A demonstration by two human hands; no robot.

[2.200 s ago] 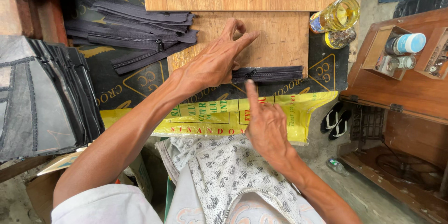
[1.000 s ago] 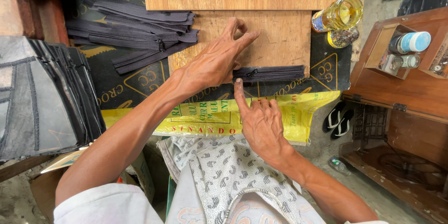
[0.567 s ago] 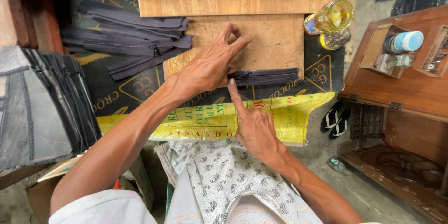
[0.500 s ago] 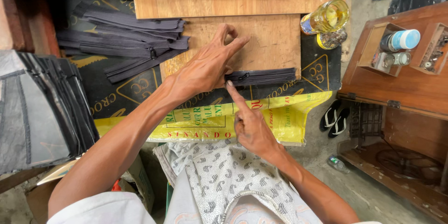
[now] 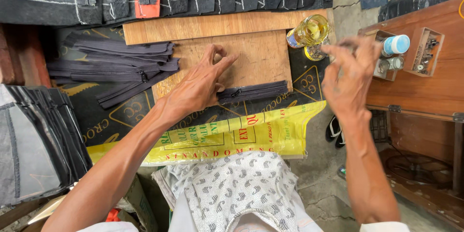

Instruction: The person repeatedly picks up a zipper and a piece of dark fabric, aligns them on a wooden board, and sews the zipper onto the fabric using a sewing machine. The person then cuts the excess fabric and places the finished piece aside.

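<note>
The zipper (image 5: 253, 91) lies flat along the board's (image 5: 251, 56) near edge; left hand (image 5: 198, 87) pins its end, fingers spread. Right hand (image 5: 350, 75) hangs raised near the jar (image 5: 308, 31), fingers pinched, grip unclear. Gluing looks in hand; next calls for a steady dab. Yellow printed sack (image 5: 217, 135) in front.

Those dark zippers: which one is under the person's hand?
The single zipper on the wooden board, pinned by the left hand; the others lie piled further left.

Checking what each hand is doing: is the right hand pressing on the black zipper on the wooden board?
No: the right hand is raised off the wooden board, while the left hand presses the black zipper.
</note>
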